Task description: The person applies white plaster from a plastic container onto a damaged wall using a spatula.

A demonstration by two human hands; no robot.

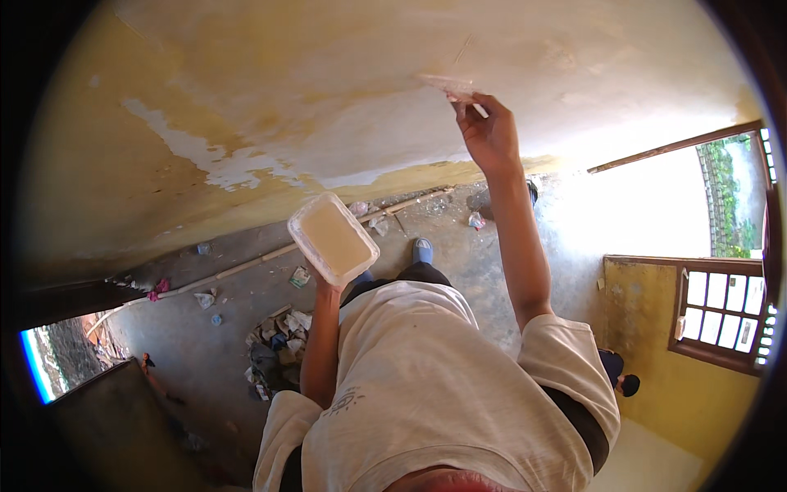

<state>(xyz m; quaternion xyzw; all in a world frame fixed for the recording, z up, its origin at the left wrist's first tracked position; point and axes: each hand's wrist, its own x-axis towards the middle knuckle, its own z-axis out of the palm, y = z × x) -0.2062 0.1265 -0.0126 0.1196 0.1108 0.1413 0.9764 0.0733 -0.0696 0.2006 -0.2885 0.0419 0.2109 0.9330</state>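
My left hand (327, 285) is closed on a white rectangular plastic tub (332, 238), gripping it from below at its near end. Pale cream paste or liquid fills much of the tub; most of my left fingers are hidden under it. Raised high, my right hand (489, 131) pinches a thin, flat, pale pinkish tool (448, 84) by its near edge. The tool is at the wall (352, 90); whether it is a scraper or a brush I cannot tell. Around it the yellow wall has a broad whitish coat, with peeled white patches lower down.
A long pole (246, 264) lies along the foot of the wall. Scattered litter and a heap of rubbish (279, 344) lie on the grey floor (492, 271). Bright light enters the doorway (648, 205) at right, beside a barred window (720, 310). A dark-capped person (628, 385) shows behind my right shoulder.
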